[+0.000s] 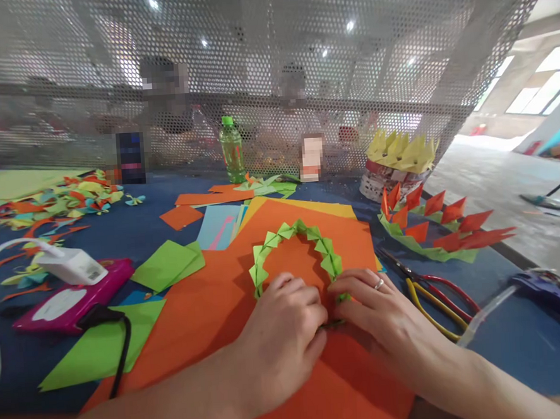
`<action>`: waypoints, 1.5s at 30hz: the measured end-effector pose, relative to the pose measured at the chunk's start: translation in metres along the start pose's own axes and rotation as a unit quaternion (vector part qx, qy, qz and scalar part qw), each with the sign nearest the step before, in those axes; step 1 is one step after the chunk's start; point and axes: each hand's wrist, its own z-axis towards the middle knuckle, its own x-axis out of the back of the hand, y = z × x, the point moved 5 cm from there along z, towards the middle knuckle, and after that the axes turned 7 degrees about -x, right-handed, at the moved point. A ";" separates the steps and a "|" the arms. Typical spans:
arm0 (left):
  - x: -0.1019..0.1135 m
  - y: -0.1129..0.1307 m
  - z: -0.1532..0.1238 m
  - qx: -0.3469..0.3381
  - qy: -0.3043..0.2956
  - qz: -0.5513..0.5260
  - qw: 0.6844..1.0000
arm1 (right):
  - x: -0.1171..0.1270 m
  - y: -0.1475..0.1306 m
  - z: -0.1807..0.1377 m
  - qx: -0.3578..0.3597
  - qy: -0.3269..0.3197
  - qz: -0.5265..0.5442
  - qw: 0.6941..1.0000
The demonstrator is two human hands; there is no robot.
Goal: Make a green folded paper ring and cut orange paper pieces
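Both hands are meeting at the near end of a green folded-paper ring (pixel 296 249), which is lying on a large orange sheet (pixel 211 321) near the middle of the blue surface (pixel 520 340). The left hand (pixel 281 342) is curling its fingers down over the ring's near left end, its grip pinching the paper, while the right hand (pixel 386 317), wearing a ring on 1 finger, is pressing its fingertips onto the near right end, grip closing on the same paper. Just right of the right hand, yellow-and-red scissors (pixel 435 301) are lying on the surface. Farther right, a green band with orange points (pixel 433 225) is resting. At the far edge a green bottle (pixel 231 150) is standing upright.
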 end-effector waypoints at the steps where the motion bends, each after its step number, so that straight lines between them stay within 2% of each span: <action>1: 0.000 0.001 0.000 -0.004 -0.001 0.002 1.000 | 0.000 0.001 0.001 0.001 -0.004 -0.006 1.000; 7: 0.002 0.000 0.000 -0.003 -0.001 0.005 1.000 | 0.008 0.017 0.009 0.035 -0.093 -0.069 0.993; 13: 0.001 -0.003 0.000 0.002 -0.003 0.007 1.000 | 0.017 0.033 0.020 0.062 -0.141 -0.110 0.982; 17: 0.002 -0.003 0.000 0.001 -0.003 0.012 1.000 | 0.010 0.033 0.023 0.082 -0.152 -0.110 0.979; 24: 0.003 -0.005 0.000 0.021 -0.012 0.018 1.000 | 0.006 0.043 0.026 0.087 -0.135 -0.079 0.984; 30: 0.003 -0.007 0.002 0.023 -0.012 0.016 1.000 | 0.013 0.040 0.023 0.067 -0.120 -0.096 0.986; 33: 0.003 -0.008 0.003 0.022 -0.010 0.016 1.000 | 0.027 0.046 0.022 0.016 -0.083 -0.055 0.995; 35: 0.001 -0.007 0.003 0.022 -0.012 0.012 1.000 | 0.035 0.057 0.024 -0.068 -0.053 -0.036 0.996; 37: 0.002 -0.006 0.004 0.024 -0.011 0.005 1.000 | 0.037 0.069 0.027 -0.174 -0.058 -0.047 0.982; 39: 0.007 -0.004 0.005 0.024 -0.016 -0.018 0.999 | 0.033 0.074 0.031 -0.248 -0.091 -0.074 0.962; 42: 0.029 -0.011 0.005 0.041 -0.011 -0.094 0.995 | 0.022 0.069 0.042 -0.271 -0.140 -0.103 0.947; 45: 0.067 -0.041 0.001 0.114 0.076 -0.122 0.983 | 0.013 0.065 0.054 -0.280 -0.164 -0.134 0.936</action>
